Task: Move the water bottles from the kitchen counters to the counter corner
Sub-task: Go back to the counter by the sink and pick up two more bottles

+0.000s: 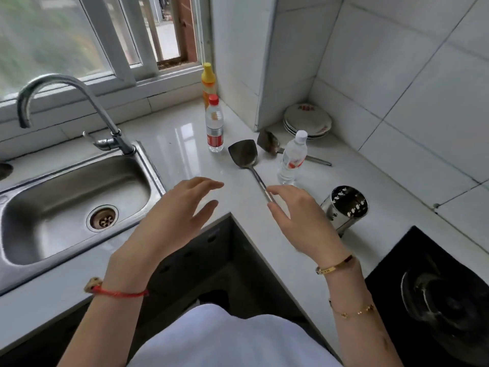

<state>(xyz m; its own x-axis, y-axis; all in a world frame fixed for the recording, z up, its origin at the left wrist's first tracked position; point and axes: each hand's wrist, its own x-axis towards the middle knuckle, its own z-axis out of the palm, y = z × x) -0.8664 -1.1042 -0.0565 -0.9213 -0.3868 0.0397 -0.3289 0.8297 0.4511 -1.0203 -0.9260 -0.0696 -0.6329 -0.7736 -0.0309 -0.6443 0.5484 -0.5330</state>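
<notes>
Nearest, at 6 o'clock, a white garment fills the bottom edge, and both forearms rise from it over the inner corner of the L-shaped counter (169, 144), whose front edge notches in at centre with dark cabinet below. The left hand (172, 210) hovers with fingers spread wide, holding nothing, above the strip of counter between the sink (66, 202) at 9 o'clock and the notch. The right hand (296, 221) is likewise spread and empty, its fingertips just over the handle end of a metal spatula (244, 157); whether they touch it cannot be told. At 4 o'clock a black stove (436, 300) takes the counter's right side, and beside the right hand a perforated steel utensil holder (346, 205) stands tilted.

Farther, at 1 o'clock, a white-capped water bottle (292, 157) stands upright just right of the spatula, with a second spatula (270, 144) lying behind it. At 12 o'clock a red-capped water bottle (214, 123) stands upright near the wall corner, a yellow bottle (207, 83) close behind it against the window sill. Open counter lies between the red-capped bottle and the tap (79, 102) at 10 o'clock. Stacked plates (308, 120) fill the recess at 1 o'clock.
</notes>
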